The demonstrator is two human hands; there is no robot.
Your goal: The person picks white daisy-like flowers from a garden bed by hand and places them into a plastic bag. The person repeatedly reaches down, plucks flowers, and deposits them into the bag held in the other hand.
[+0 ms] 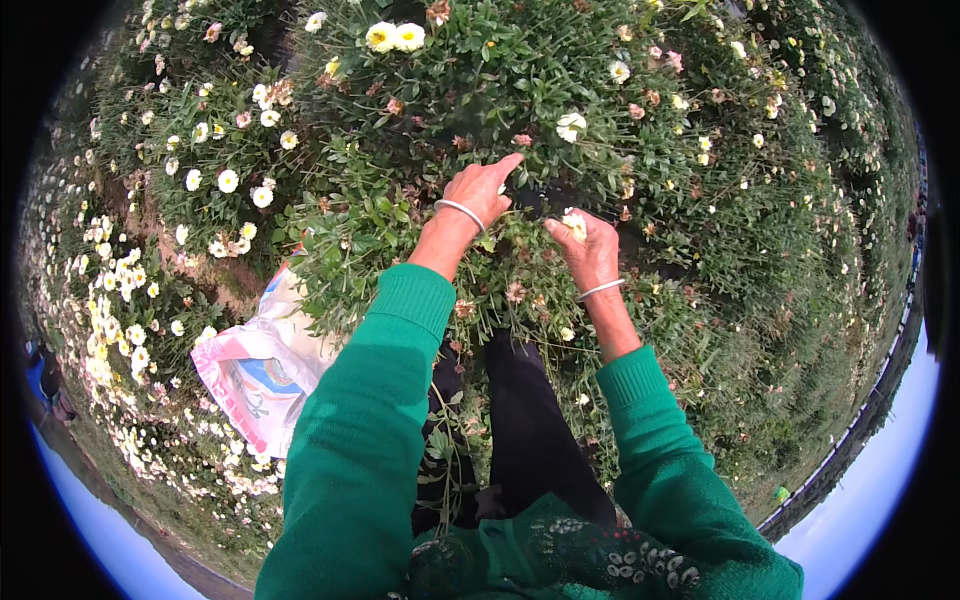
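My right hand (594, 247) is closed around a pale cream flower head (575, 226), which shows between the thumb and curled fingers. To its left, my left hand (478, 189) reaches over the leafy flower plants (375, 217) with the index finger stretched forward. Just beyond that fingertip is a faded pink flower (523, 139). A small pale spot shows by the left thumb; the palm is hidden, so I cannot tell whether it holds anything. Past both hands, a white open bloom (571, 127) stands among green leaves.
A white and pink printed plastic sack (259, 375) lies left of my left forearm, partly under foliage. Dense white blooms (112, 330) fill the left side. Dried brown flower heads (515, 292) hang near my legs (536, 420). Another person (46, 379) is at the far left edge.
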